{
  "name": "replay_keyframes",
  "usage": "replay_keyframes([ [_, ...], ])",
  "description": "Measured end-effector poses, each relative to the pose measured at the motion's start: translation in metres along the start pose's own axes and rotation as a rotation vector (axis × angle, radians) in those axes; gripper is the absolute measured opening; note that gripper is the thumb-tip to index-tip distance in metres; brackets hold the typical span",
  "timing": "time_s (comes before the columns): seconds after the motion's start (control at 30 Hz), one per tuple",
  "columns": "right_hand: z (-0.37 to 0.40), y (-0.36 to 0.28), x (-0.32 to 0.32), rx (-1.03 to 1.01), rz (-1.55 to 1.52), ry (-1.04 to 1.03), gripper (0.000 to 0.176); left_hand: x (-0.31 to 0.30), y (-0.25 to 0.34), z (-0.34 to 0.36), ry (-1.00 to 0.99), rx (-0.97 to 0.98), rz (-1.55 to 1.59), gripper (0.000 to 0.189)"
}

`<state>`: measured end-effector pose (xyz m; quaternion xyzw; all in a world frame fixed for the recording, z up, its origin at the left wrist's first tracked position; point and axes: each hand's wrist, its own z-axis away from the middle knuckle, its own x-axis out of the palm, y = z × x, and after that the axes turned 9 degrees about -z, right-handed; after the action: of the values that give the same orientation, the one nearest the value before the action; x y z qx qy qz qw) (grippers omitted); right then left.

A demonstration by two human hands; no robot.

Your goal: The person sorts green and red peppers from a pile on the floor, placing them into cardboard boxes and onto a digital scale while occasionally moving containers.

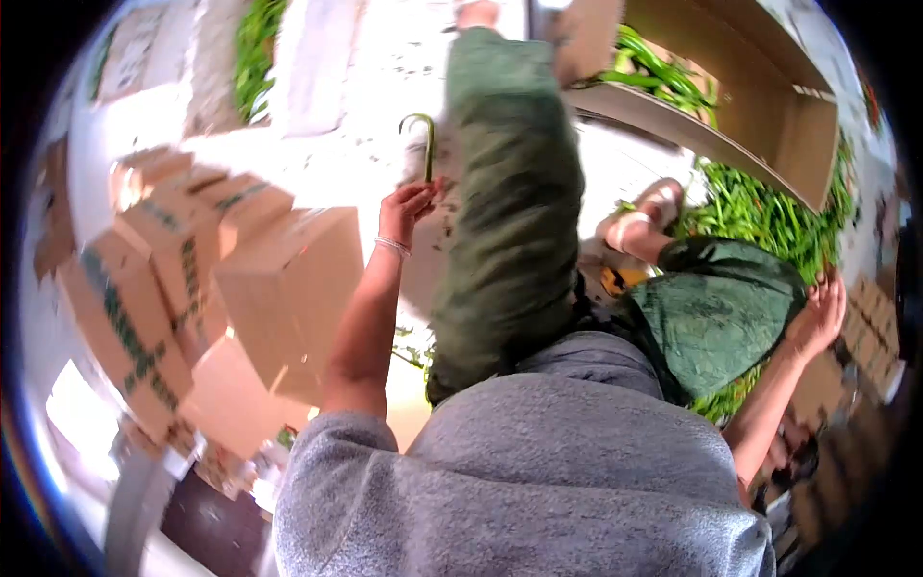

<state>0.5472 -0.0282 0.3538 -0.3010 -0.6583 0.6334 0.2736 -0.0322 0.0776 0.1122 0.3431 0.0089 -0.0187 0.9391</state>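
Observation:
My left hand (409,207) is raised at the left of my outstretched leg, its fingers closed on the end of a long green pepper (429,144). The pepper stands up from the fingers and curls over in a hook at its tip. Beside my bent knee at the right is my right hand (817,313), with fingers loosely extended and nothing visible in them. Close by, a heap of long green peppers (769,212) lies on the floor around that knee. An open cardboard box (808,144) at the upper right has several green peppers (663,77) inside.
Closed cardboard boxes (288,279) with green tape are stacked at the left. More green peppers (258,58) lie in a strip at the upper left. Further cartons (870,332) stand at the right edge. My sandalled foot (639,226) rests near the pepper heap.

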Motion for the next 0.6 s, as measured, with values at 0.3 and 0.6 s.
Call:
replay_keyframes([
  [0.3,-0.01,0.008,0.007,-0.02,-0.162,-0.096,0.031,-0.044,0.074,0.127,-0.326,0.446,0.582,0.03],
  [0.6,-0.012,0.011,0.013,-0.053,-0.148,-0.105,0.029,-0.065,0.097,0.17,-0.556,0.586,0.686,0.037],
])
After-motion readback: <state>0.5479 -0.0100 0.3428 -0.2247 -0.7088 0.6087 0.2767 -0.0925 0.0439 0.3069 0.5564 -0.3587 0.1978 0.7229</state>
